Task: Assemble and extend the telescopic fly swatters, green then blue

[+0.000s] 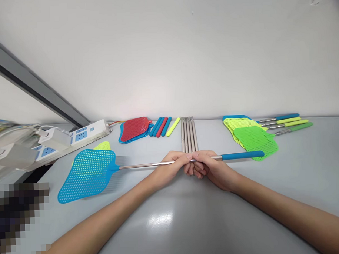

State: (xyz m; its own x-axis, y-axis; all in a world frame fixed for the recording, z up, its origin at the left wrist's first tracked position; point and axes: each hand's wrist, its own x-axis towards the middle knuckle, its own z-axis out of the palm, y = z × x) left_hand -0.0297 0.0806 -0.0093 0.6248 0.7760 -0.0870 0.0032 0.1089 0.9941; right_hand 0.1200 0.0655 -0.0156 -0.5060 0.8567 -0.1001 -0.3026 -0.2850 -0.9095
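Note:
A blue fly swatter [87, 174] lies crosswise in front of me, its mesh head at the left, its metal rod running right to a blue grip [241, 155]. My left hand [171, 167] and my right hand [210, 170] are both closed round the middle of the rod, fingertips touching. A yellow-green swatter head [103, 145] peeks out from under the blue mesh head. Just behind my hands lie several bare metal rods [188, 135] side by side.
At the back sit a red and blue swatter head stack [134, 129], loose blue, red and yellow grips [163, 127], and at the right several finished green and yellow swatters [253, 137]. A white power strip [83, 134] with plugs lies at the left edge.

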